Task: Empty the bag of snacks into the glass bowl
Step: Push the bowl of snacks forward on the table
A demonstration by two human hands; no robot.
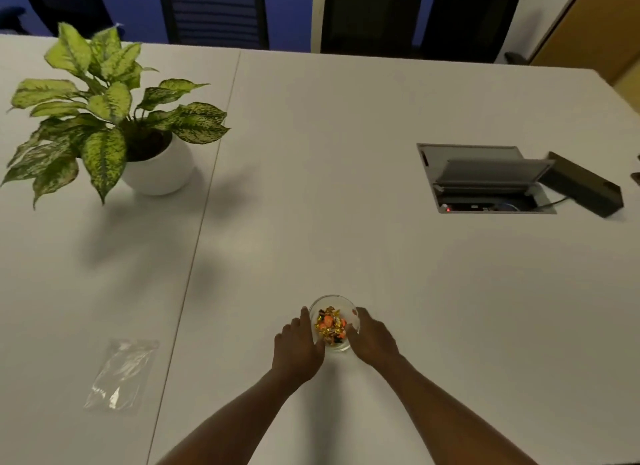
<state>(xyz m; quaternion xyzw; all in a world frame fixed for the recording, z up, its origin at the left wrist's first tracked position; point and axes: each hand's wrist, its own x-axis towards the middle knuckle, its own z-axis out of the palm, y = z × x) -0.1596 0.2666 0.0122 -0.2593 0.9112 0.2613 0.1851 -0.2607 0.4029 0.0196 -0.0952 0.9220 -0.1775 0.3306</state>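
Observation:
A small glass bowl (333, 301) stands on the white table near me, filled with gold, orange and dark wrapped snacks (330, 326). My left hand (298, 343) cups the bowl's left side and my right hand (372, 338) cups its right side, fingers against the glass. A clear plastic bag (121, 374) lies flat on the table far to the left, apart from both hands, and looks empty.
A potted plant in a white pot (162, 170) stands at the back left. An open cable hatch (485, 180) is set into the table at the right, with a black box (585, 184) beside it. Chairs stand beyond the far edge.

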